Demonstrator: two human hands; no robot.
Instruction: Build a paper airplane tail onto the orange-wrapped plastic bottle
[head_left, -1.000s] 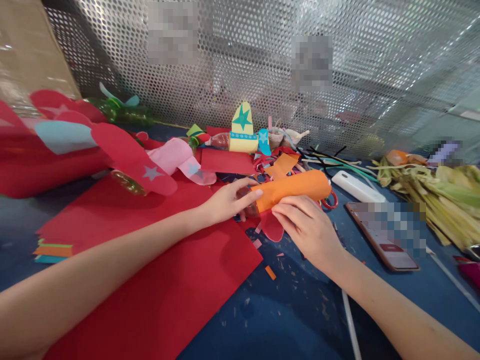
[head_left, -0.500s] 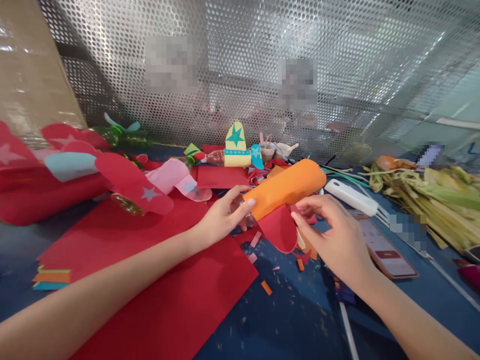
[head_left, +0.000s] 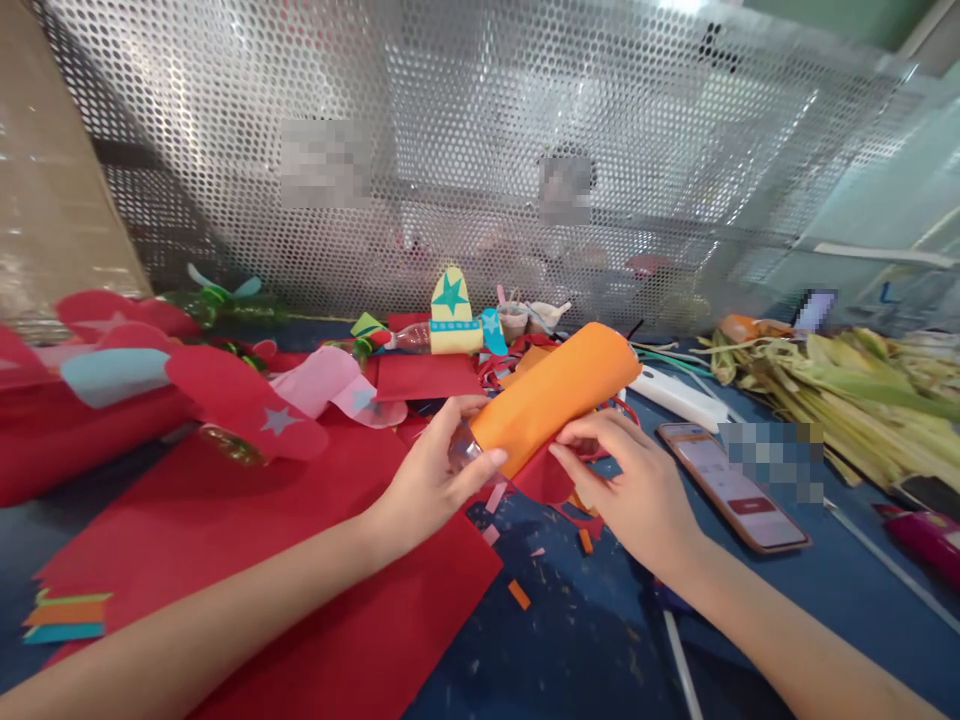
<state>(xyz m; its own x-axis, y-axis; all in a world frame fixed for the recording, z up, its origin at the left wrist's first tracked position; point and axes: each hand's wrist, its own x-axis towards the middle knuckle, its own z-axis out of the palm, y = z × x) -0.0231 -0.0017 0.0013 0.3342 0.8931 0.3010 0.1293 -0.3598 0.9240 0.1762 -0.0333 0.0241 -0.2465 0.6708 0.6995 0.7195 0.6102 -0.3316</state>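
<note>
My left hand (head_left: pixel 427 480) is closed around the near left end of a clear plastic bottle (head_left: pixel 465 447) wrapped in orange paper (head_left: pixel 559 395). The bottle is tilted, its far end up and to the right. From its underside sticks out a rounded red paper piece (head_left: pixel 541 476), partly hidden behind the orange wrap and my fingers. My right hand (head_left: pixel 637 490) pinches at that piece's right edge, thumb and forefinger together, close to the orange paper. Red paper sheets (head_left: pixel 352 620) lie below my left forearm.
Paper-decorated bottles, one with a yellow fin (head_left: pixel 450 293), stand behind; red star-marked shapes (head_left: pixel 247 405) are at left. A phone (head_left: pixel 735 485), a white-handled tool (head_left: pixel 682 397) and dried husks (head_left: pixel 840 400) lie at right. Paper scraps (head_left: pixel 519 594) dot the blue surface. A perforated metal panel (head_left: pixel 465 130) rises behind.
My right hand has moved in closer to the bottle, and less of the red piece shows beneath the orange paper. The bottle is tilted slightly more. The camera view has shifted a little.
</note>
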